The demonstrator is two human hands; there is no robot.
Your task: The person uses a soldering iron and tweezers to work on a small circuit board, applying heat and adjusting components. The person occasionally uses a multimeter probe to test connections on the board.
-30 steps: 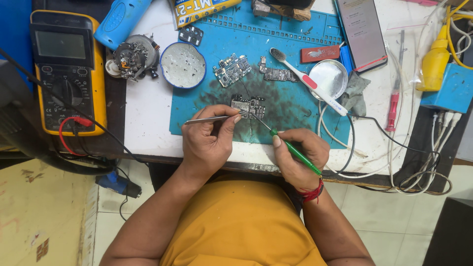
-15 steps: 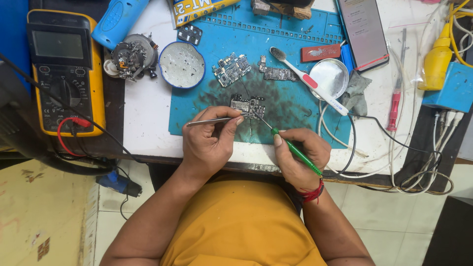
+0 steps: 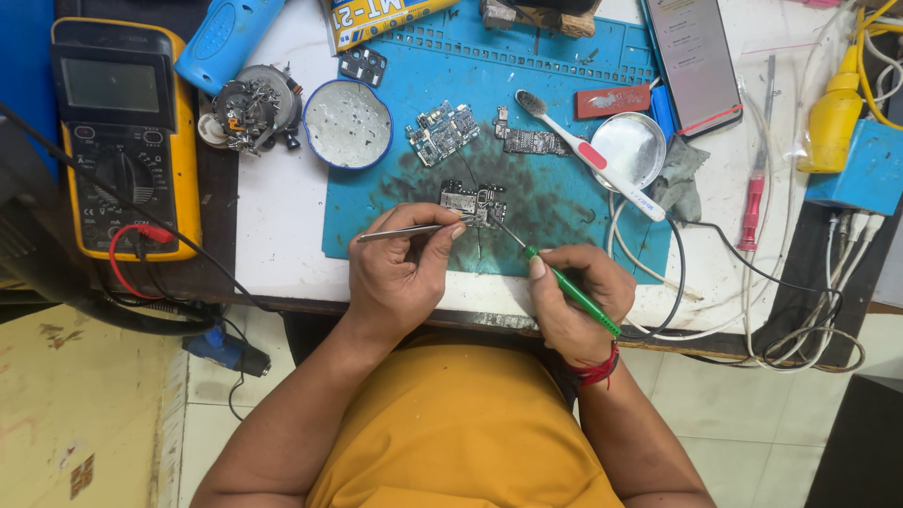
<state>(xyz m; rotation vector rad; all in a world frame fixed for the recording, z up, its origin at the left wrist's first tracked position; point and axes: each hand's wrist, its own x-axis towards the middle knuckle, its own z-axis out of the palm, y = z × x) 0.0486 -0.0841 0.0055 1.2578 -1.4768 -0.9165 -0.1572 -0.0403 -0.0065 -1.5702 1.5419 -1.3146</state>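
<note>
A small circuit board lies on the blue work mat, on a dark stained patch. My left hand pinches metal tweezers whose tips rest at the board's near left edge. A green-handled soldering iron sits in my right hand, with its thin tip touching the board's near right corner. Both hands rest at the mat's near edge.
Two more circuit boards lie farther back on the mat. A toothbrush, a round tin, a metal lid, a phone, a yellow multimeter, a yellow bottle and tangled cables surround it.
Both hands and tools stay at the board. Only slight shifts of the tweezers and iron tip show.
</note>
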